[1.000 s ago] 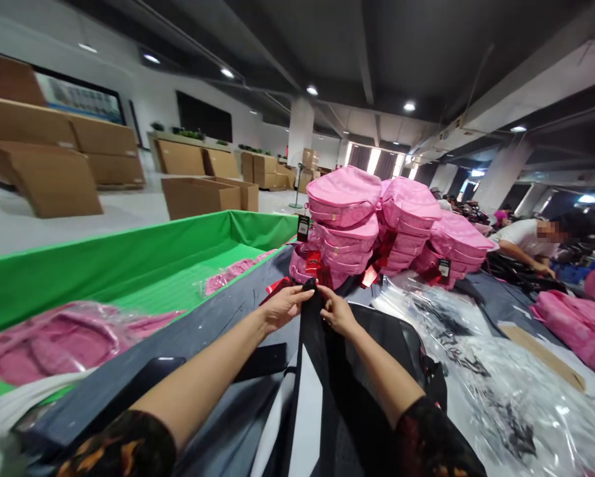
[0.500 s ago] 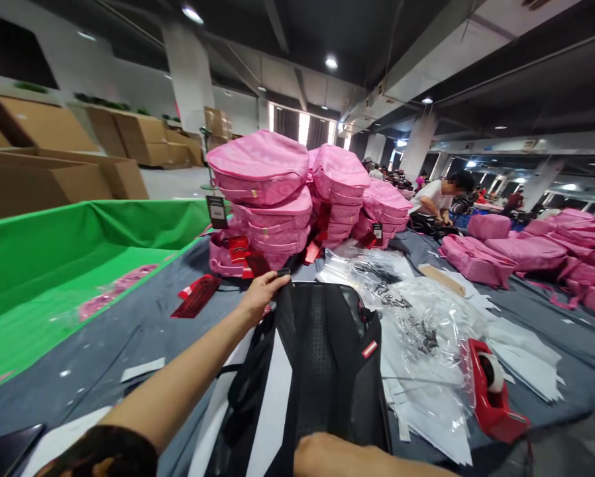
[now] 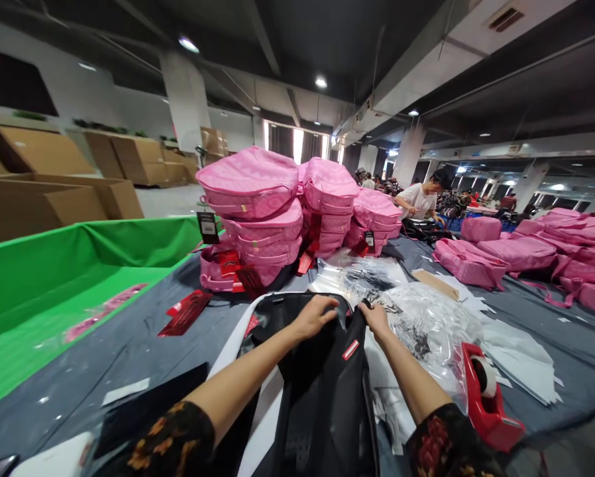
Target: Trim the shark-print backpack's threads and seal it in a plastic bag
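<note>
A black backpack lies before me, back panel and straps upward, a white strip along its left side. My right hand is closed on the upper part of its right shoulder strap, which carries a small red-and-white label. Over the upper part of the bag is my left hand, its fingers loosely bent and apart, with nothing visible in them. White sheet material shows beneath the bag's left edge.
Stacked pink backpacks with red tags stand ahead. Clear plastic bags and a red tape dispenser lie to the right. A green-lined bin is at left. Another person works farther back.
My left hand has let go of the left strap's top and moved right. My right hand has risen from the bag's lower part to grip the right strap.
</note>
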Tool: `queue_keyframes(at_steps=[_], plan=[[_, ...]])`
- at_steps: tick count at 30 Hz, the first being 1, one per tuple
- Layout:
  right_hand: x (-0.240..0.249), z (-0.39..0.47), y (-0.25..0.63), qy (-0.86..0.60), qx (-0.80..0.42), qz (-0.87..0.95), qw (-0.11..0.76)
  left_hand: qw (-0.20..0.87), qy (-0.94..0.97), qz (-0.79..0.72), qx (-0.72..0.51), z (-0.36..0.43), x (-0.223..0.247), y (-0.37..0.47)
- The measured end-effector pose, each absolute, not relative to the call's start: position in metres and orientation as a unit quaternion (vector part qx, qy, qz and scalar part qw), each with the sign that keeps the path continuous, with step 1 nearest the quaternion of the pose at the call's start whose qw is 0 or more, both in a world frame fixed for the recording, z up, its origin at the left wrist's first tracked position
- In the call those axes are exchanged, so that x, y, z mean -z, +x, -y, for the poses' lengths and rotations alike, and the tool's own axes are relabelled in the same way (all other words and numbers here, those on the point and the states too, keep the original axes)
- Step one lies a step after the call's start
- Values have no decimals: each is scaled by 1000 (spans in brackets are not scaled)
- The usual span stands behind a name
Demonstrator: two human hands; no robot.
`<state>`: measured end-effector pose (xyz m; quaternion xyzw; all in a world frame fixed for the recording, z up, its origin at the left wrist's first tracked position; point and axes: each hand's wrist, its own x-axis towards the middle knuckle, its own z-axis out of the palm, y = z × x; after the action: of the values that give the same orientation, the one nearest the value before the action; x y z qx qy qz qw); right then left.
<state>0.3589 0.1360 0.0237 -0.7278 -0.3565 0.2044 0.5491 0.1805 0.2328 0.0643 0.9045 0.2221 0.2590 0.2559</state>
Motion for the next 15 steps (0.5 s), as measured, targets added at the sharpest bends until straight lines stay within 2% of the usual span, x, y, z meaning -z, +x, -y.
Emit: queue_keyframes(at_steps=[5,12,15], plan=[[-64,-112,348,-630,-204,409,627,291,922,-147,-211,-216,-54,207],[-86,-63,326,-579,-220,504,603,365,879,-89,-292,-191,-60,210],[-84,-62,312,-554,-176,557,593,380,882,-64,-269,-195,-68,218]])
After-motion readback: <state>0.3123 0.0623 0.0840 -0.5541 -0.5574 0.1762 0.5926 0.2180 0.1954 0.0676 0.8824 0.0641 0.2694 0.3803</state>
